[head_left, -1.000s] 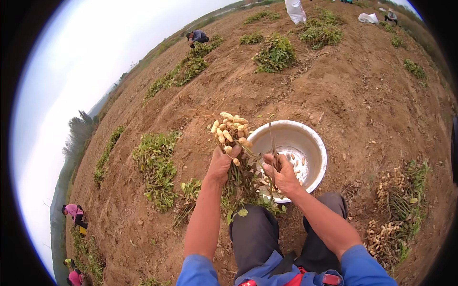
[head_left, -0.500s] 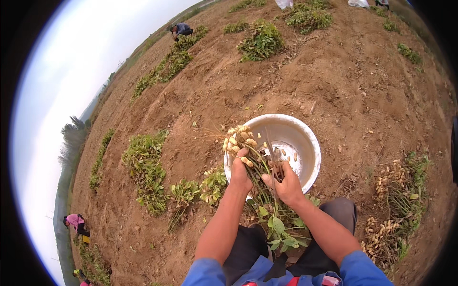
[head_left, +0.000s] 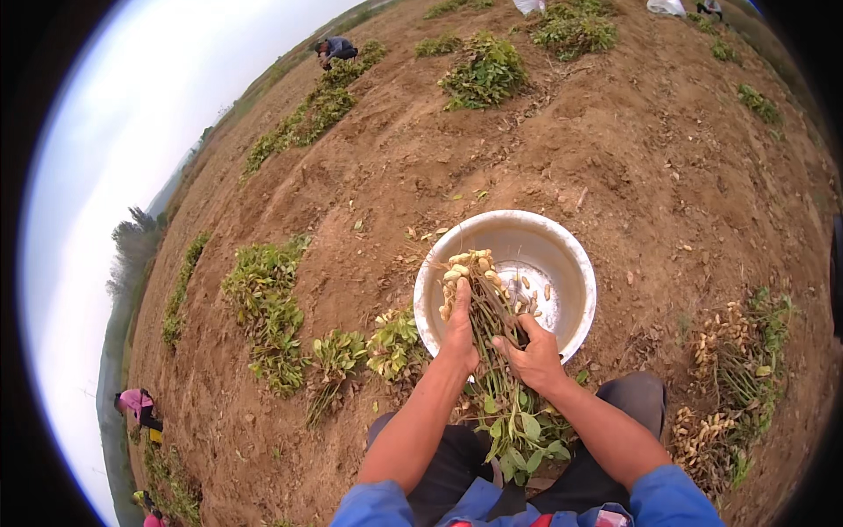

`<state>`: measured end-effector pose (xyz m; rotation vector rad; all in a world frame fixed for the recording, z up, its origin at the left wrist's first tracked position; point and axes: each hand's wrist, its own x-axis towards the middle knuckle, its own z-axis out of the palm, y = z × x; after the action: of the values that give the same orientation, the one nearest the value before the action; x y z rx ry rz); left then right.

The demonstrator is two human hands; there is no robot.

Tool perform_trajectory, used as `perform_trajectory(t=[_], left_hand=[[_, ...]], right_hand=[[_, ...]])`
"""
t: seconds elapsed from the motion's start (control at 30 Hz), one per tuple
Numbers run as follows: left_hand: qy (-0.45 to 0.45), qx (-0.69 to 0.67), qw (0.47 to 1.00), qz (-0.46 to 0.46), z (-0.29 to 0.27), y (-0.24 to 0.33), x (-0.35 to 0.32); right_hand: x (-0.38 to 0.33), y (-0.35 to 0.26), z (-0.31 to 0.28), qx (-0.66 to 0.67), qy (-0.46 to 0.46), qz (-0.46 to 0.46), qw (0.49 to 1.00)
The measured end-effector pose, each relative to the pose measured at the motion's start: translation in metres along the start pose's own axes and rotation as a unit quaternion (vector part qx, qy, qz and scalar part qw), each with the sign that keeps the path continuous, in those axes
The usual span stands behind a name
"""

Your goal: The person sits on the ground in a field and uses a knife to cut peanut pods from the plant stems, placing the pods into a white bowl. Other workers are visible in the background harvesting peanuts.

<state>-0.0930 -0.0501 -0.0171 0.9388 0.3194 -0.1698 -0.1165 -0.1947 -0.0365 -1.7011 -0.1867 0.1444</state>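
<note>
A bunch of pulled peanut plants (head_left: 499, 356) runs between my hands, its pale pods over the basin and its green leaves hanging toward my knees. My left hand (head_left: 460, 332) is closed round the stems just below the pods, thumb pointing up along them. On the other side, my right hand (head_left: 534, 358) grips the same bunch a little lower, with thumb and fingers pressed on the stems. Under the pods stands a wide white basin (head_left: 579, 263) on the soil. Several loose peanuts (head_left: 525, 283) lie on its bottom.
A heap of peanut plants with pods (head_left: 733, 378) lies at my right. Leafy plant piles (head_left: 266, 307) line the left, and another pile (head_left: 486, 72) is farther ahead. A crouching person (head_left: 335, 51) works far off; white sacks (head_left: 666, 7) stand at the back.
The pod end of the bunch has swung right, farther over the basin. My left hand has moved slightly right, and the leafy end has shifted a little.
</note>
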Motion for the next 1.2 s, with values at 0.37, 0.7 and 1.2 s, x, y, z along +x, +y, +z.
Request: perform_trajectory(t=[0.37, 0.7, 1.2], left_hand=[[0.003, 0.035, 0.999, -0.031, -0.022, 0.006, 0.003], [0.069, 0.161, 0.984, 0.022, -0.028, 0.041, 0.007], [0.089, 0.876, 0.474, 0.031, -0.028, 0.054, 0.028]], right_hand=[[-0.017, -0.001, 0.008, -0.115, -0.070, -0.216, 0.967], [-0.019, -0.024, -0.019, -0.033, 0.005, -0.148, 0.988], [-0.013, -0.010, -0.077, -0.191, 0.045, -0.055, 0.979]])
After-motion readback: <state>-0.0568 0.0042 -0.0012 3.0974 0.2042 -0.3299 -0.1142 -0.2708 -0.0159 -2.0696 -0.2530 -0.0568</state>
